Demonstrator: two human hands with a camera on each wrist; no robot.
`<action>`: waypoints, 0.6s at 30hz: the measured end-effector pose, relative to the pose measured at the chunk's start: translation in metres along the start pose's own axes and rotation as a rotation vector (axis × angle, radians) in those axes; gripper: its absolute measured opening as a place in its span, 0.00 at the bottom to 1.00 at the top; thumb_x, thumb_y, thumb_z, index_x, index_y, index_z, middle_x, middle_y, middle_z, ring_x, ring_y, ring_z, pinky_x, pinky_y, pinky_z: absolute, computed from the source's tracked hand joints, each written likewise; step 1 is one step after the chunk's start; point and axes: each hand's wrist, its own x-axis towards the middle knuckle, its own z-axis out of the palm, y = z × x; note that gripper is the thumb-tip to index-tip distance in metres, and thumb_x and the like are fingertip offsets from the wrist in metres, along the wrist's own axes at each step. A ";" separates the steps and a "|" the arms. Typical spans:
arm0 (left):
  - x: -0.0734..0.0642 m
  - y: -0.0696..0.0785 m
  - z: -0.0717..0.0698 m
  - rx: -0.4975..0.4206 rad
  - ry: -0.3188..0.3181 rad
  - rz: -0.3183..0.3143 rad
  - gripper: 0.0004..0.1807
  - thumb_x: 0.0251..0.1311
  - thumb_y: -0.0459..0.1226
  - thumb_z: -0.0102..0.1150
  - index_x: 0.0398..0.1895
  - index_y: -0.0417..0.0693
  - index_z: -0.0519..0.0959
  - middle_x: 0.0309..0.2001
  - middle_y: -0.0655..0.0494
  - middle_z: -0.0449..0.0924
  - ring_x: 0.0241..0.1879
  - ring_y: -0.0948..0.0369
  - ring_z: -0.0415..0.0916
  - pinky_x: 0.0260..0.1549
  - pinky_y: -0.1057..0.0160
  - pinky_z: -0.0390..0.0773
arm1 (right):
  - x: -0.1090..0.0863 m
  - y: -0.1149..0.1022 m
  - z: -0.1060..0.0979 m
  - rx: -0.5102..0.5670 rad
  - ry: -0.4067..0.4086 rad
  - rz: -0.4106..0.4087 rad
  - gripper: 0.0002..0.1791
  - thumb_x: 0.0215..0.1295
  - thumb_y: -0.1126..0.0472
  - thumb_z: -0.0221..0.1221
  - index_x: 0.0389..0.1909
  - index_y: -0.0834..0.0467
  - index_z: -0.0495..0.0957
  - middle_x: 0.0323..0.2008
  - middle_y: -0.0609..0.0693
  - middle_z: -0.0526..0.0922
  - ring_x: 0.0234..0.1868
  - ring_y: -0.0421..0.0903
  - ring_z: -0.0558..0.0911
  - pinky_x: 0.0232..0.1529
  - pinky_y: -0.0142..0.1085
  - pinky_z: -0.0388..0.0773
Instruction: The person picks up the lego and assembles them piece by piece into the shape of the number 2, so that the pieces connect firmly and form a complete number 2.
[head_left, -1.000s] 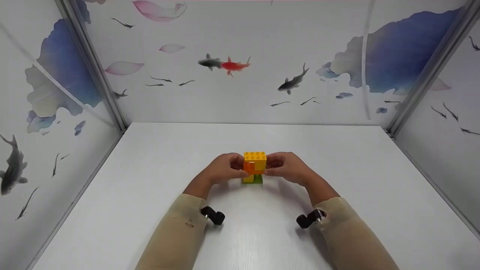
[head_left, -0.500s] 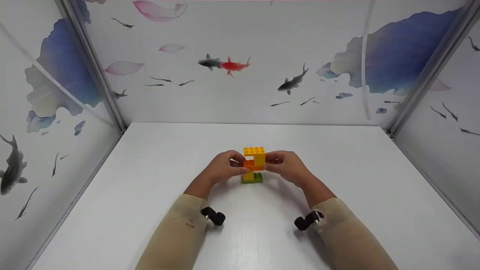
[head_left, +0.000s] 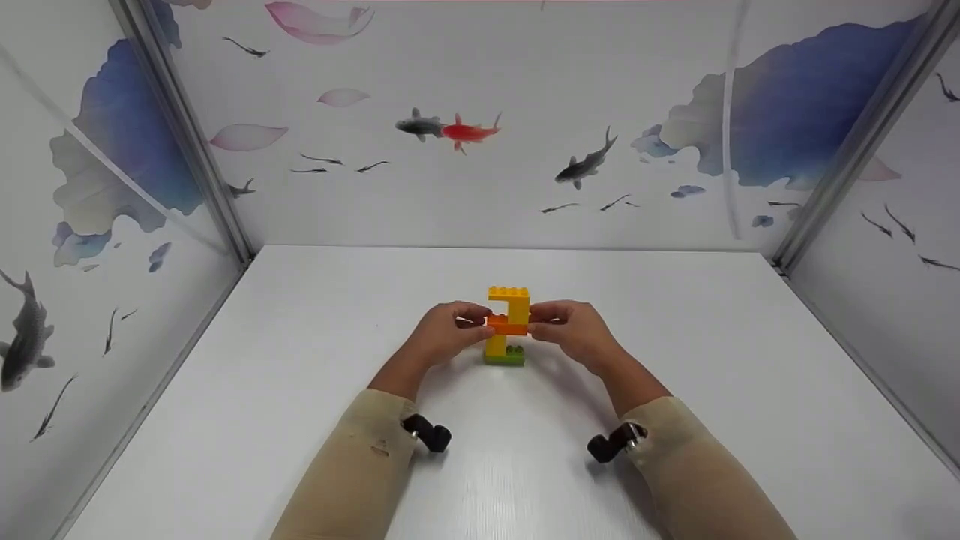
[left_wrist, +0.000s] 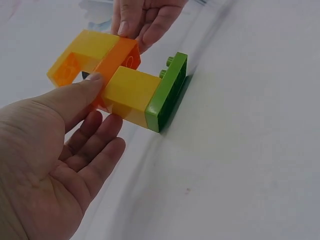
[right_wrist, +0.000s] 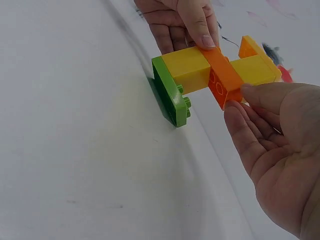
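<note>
A building-block stack stands in the middle of the table, shaped like an S. Its base is a green brick (head_left: pixel 504 361), with studs bare on its right half. A yellow brick (left_wrist: pixel 132 91) rises from the left of that base. Across it lies an orange brick (head_left: pixel 511 328). Above its right end is a second yellow brick (head_left: pixel 519 311), capped by a flat yellow-orange brick (head_left: pixel 508 293) that overhangs to the left. My left hand (head_left: pixel 444 334) pinches the orange brick's left end between thumb and fingers. From the other side, my right hand (head_left: pixel 576 337) pinches its right end.
The white table (head_left: pixel 300 315) ends at a back wall (head_left: pixel 480 202) printed with fish, petals and blue leaves. Similar panels close off both sides, with metal posts (head_left: pixel 225 187) at the corners. Black camera mounts (head_left: pixel 426 433) sit at both wrists.
The stack has tipped away from me: its top has risen in the head view, and the gap under the overhanging top brick now shows. Both hands keep their hold, shifting up slightly.
</note>
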 end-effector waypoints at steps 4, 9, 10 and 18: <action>0.000 -0.001 0.000 0.000 0.007 0.021 0.22 0.70 0.49 0.70 0.66 0.64 0.83 0.61 0.60 0.85 0.63 0.56 0.81 0.66 0.56 0.82 | 0.001 0.001 -0.001 0.028 -0.003 0.022 0.18 0.74 0.55 0.68 0.62 0.47 0.85 0.63 0.48 0.86 0.62 0.48 0.86 0.70 0.46 0.81; 0.001 -0.001 0.000 -0.020 0.006 0.025 0.25 0.71 0.48 0.69 0.70 0.59 0.81 0.61 0.59 0.85 0.63 0.57 0.82 0.66 0.56 0.83 | 0.001 0.001 -0.001 0.058 -0.017 0.032 0.17 0.76 0.56 0.66 0.63 0.46 0.85 0.63 0.47 0.86 0.62 0.47 0.87 0.71 0.46 0.80; 0.001 -0.001 0.000 -0.022 0.005 0.021 0.25 0.71 0.48 0.69 0.70 0.59 0.81 0.61 0.59 0.85 0.63 0.57 0.82 0.66 0.56 0.83 | 0.001 0.001 -0.001 0.062 -0.022 0.031 0.18 0.76 0.56 0.66 0.64 0.46 0.84 0.63 0.47 0.86 0.62 0.47 0.87 0.72 0.46 0.79; 0.001 -0.001 0.000 -0.019 -0.002 -0.006 0.24 0.70 0.51 0.70 0.67 0.62 0.82 0.62 0.60 0.85 0.62 0.58 0.81 0.69 0.55 0.80 | 0.003 0.005 0.000 0.043 -0.060 0.035 0.21 0.79 0.56 0.63 0.69 0.48 0.81 0.66 0.48 0.85 0.66 0.48 0.84 0.74 0.47 0.77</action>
